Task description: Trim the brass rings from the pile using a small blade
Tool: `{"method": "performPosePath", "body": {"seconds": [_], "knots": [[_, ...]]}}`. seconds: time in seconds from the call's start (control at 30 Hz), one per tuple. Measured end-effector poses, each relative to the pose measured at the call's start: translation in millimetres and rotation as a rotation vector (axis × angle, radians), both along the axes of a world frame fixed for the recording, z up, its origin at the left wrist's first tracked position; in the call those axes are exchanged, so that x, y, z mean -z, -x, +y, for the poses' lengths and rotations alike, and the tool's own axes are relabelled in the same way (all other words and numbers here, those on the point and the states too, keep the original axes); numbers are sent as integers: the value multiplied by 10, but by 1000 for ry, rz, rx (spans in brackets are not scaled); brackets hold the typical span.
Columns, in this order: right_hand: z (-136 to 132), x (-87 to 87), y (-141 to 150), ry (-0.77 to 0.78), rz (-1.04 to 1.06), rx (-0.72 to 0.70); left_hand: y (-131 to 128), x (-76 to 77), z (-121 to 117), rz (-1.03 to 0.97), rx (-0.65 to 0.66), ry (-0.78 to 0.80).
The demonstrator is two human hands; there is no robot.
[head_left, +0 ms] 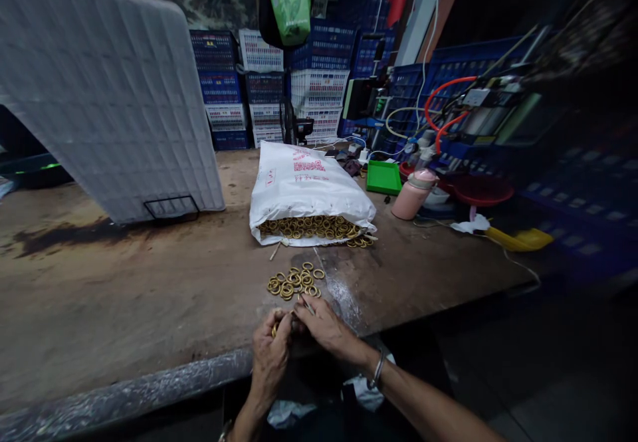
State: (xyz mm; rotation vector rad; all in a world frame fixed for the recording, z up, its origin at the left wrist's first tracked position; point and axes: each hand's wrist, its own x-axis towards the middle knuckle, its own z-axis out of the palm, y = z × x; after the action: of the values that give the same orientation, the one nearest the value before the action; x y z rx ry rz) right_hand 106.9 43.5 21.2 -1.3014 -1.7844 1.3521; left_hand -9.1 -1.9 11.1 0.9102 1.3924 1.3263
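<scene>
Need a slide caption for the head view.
Left hand holding a golden ring, right hand beside it, before a loose ring pile and an open white sack.

Bare right hand (323,324), silvery wrist bracelet (377,370), bare left hand (270,347), cropped wristband (226,431), uncovered forearms (433,405)

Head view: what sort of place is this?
Probably a small workshop: stacked plastic crates at the back, an open white sack of gold-coloured rings on a stained worktable, and what looks like a machine with red hoses on the right.
</scene>
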Motion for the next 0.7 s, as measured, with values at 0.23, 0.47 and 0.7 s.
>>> {"method": "performPosePath", "body": {"seconds": [0.23,0.47,0.7], "knots": [[30,28,19,145,83,40,16,27,-6,-43,35,51],[39,-25,3,-133,-78,18,7,19,5,-181,113,182],[17,-113,-3,-115,-51,-29,12,48,-14,-272,141,173]]}}
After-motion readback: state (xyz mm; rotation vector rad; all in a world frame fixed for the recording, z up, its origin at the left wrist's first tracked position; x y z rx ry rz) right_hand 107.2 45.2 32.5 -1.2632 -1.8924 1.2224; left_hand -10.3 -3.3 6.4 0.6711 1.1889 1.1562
